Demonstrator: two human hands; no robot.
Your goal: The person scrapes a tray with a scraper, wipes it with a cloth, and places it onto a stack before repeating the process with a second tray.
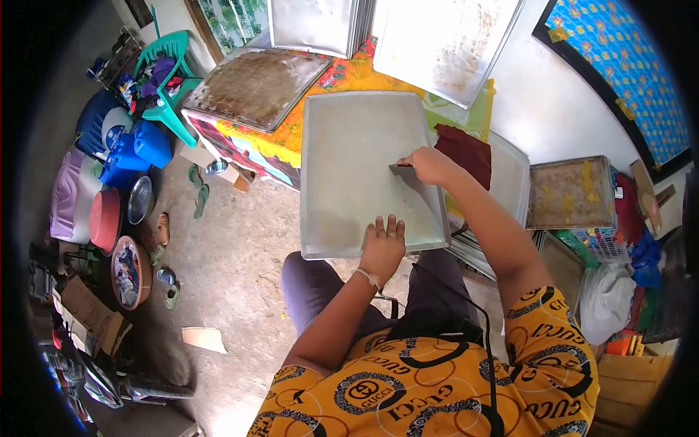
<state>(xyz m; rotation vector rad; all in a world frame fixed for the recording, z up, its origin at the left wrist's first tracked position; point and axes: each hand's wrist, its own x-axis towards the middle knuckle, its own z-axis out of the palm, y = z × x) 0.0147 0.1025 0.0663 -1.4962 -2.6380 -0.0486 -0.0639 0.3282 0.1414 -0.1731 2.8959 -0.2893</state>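
Note:
A large grey metal tray (349, 146) lies in front of me, its near edge above my lap and its far part over the table. My left hand (384, 246) rests on the tray near its front edge, fingers spread and pointing away from me. Over the right part of the tray, my right hand (424, 166) is closed around a small scraper (399, 165), whose dark blade touches the tray surface. A dark red cloth (466, 154) lies just right of my right hand.
A brown stained tray (255, 86) lies on the table with a floral cloth (293, 131). More trays (444, 44) lean at the back. At right, a stained tray (571, 193) tops a basket. Left are a green chair (162, 109), blue containers (135, 156) and basins (131, 269).

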